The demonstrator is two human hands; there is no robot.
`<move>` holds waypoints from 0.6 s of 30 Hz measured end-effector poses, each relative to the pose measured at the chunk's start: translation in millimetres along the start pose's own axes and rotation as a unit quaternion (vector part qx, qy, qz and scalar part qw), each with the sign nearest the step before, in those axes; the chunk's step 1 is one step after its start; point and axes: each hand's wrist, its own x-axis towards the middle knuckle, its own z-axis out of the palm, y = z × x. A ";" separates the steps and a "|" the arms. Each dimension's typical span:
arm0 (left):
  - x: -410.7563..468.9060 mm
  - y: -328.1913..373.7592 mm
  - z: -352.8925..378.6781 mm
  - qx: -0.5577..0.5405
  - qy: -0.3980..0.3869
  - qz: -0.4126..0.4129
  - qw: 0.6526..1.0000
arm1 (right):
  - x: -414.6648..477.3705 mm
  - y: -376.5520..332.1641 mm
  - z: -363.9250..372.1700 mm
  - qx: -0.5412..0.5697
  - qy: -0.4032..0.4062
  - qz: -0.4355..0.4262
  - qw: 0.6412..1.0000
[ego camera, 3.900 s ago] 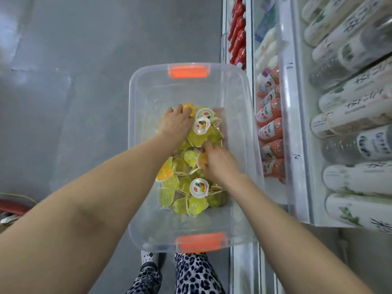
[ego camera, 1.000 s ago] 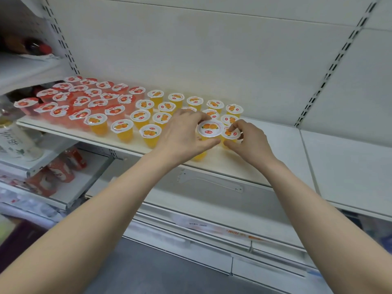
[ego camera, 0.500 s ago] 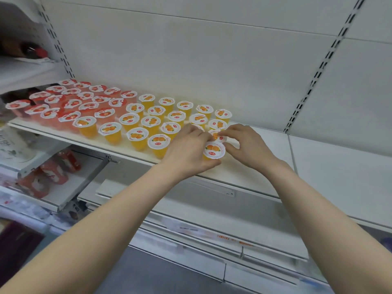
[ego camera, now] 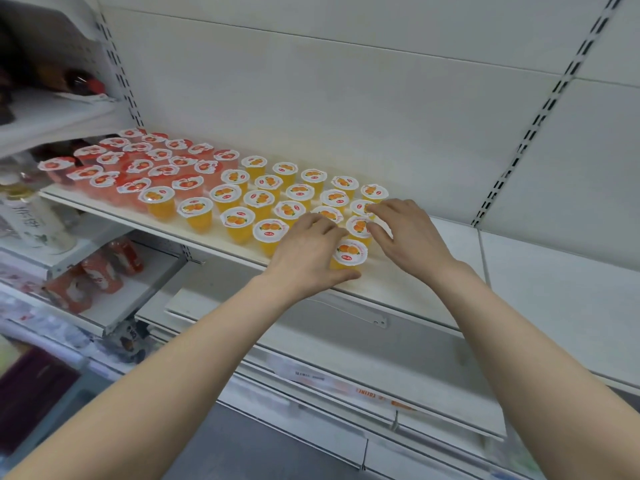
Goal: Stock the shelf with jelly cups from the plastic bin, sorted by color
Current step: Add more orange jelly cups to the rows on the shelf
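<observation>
A white shelf (ego camera: 459, 235) carries several red jelly cups (ego camera: 138, 165) on its left part and rows of orange jelly cups (ego camera: 264, 199) to their right. At the row's right end, by the front edge, one orange jelly cup (ego camera: 352, 253) stands upright on the shelf. My left hand (ego camera: 306, 252) wraps it from the left, thumb curled around its base. My right hand (ego camera: 407, 233) hovers just behind it, fingers spread, with fingertips touching the lids of two orange cups (ego camera: 360, 226) in the rows behind. The plastic bin is out of view.
A second white shelf board (ego camera: 561, 275) adjoins on the right. Below left, a lower shelf holds red bottles (ego camera: 100, 271), with a white bottle (ego camera: 33, 220) beside them. An upper shelf (ego camera: 52, 116) juts out at top left. A price rail (ego camera: 346, 388) runs beneath.
I have turned from the bin on the floor to the shelf. In the last second both hands brought orange cups down onto the shelf's front right end; my right hand's fingers spread apart.
</observation>
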 end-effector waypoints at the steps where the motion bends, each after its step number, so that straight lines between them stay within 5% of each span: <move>1: -0.8 -2.0 -3.8 -0.001 0.006 0.000 1.000 | 1.3 -2.2 -1.3 -0.007 0.003 -0.003 1.000; 10: -23.6 -64.9 -56.5 -0.004 0.058 -0.042 0.997 | 26.6 -56.3 -7.3 -0.049 0.029 -0.045 0.997; 18: -97.8 -169.7 -109.5 0.047 0.083 -0.093 0.991 | 62.0 -171.6 14.6 -0.049 0.046 -0.116 0.991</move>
